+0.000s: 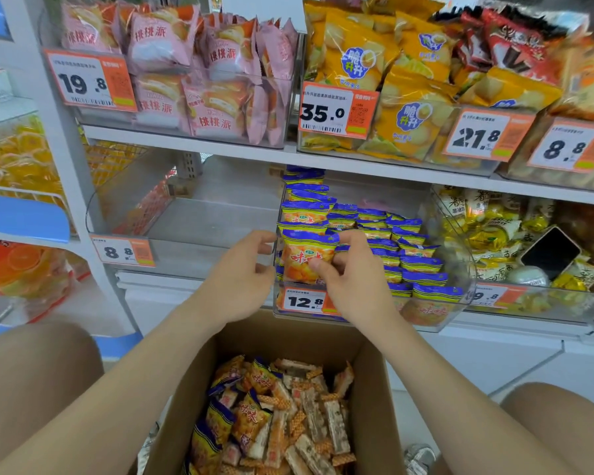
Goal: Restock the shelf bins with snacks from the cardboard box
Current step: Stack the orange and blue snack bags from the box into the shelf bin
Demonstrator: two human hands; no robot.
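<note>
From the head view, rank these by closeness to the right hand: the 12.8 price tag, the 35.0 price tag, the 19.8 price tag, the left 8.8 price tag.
Measured from the right hand:
1. 12.8 price tag, just below-left of the hand, on the blue-packet bin.
2. Left 8.8 price tag, on the empty bin to the left.
3. 35.0 price tag, upper shelf, above the hand.
4. 19.8 price tag, upper shelf, far left.
Items 2 and 3 are close to call.

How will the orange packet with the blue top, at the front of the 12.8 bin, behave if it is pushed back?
The packet looks puffed and glossy, so it is probably light and may slip on its neighbours. It stands upright against the row in the bin, so it would likely tip, not slide. The right hand steadies it.
</note>
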